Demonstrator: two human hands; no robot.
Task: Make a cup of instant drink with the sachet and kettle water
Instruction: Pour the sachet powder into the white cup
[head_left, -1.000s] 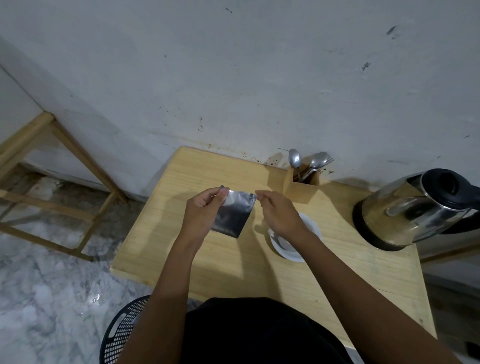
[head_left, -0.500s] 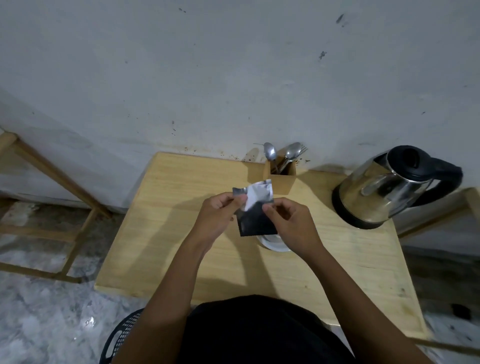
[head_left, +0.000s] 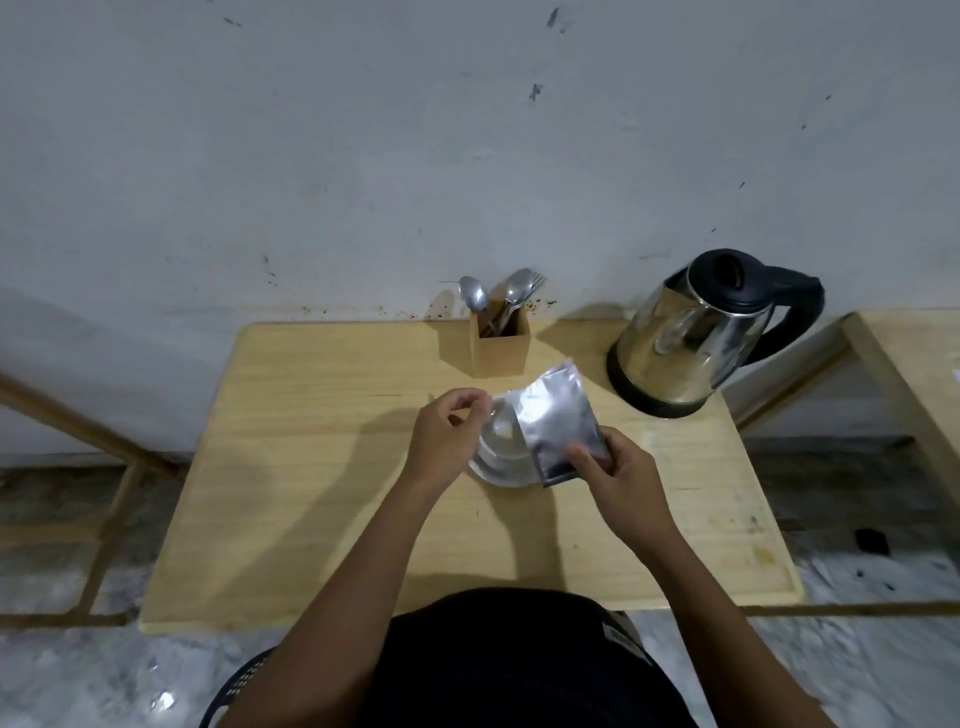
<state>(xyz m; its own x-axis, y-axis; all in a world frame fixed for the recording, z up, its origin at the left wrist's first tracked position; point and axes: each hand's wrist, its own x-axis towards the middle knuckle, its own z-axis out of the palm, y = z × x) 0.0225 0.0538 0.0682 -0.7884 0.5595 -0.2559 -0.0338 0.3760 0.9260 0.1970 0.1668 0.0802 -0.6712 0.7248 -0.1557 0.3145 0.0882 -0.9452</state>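
A silver foil sachet (head_left: 558, 423) is held over the white cup and saucer (head_left: 501, 457) at the middle of the wooden table (head_left: 322, 467). My right hand (head_left: 618, 475) grips the sachet's lower end. My left hand (head_left: 449, 436) pinches a thin torn strip at the sachet's top left corner, just above the cup. The cup is partly hidden behind the sachet and my left hand. A steel kettle (head_left: 696, 338) with a black lid and handle stands at the table's back right.
A wooden holder (head_left: 500, 345) with spoons and a fork stands against the wall behind the cup. A second wooden table edge (head_left: 904, 364) is at the right. A wooden frame (head_left: 93, 452) stands at the left. A black basket (head_left: 234, 691) lies below the table's front edge.
The sachet has moved right and tilted over the cup. My right hand slid down to its lower end while my left hand pulled the top corner away. The view shifted right.
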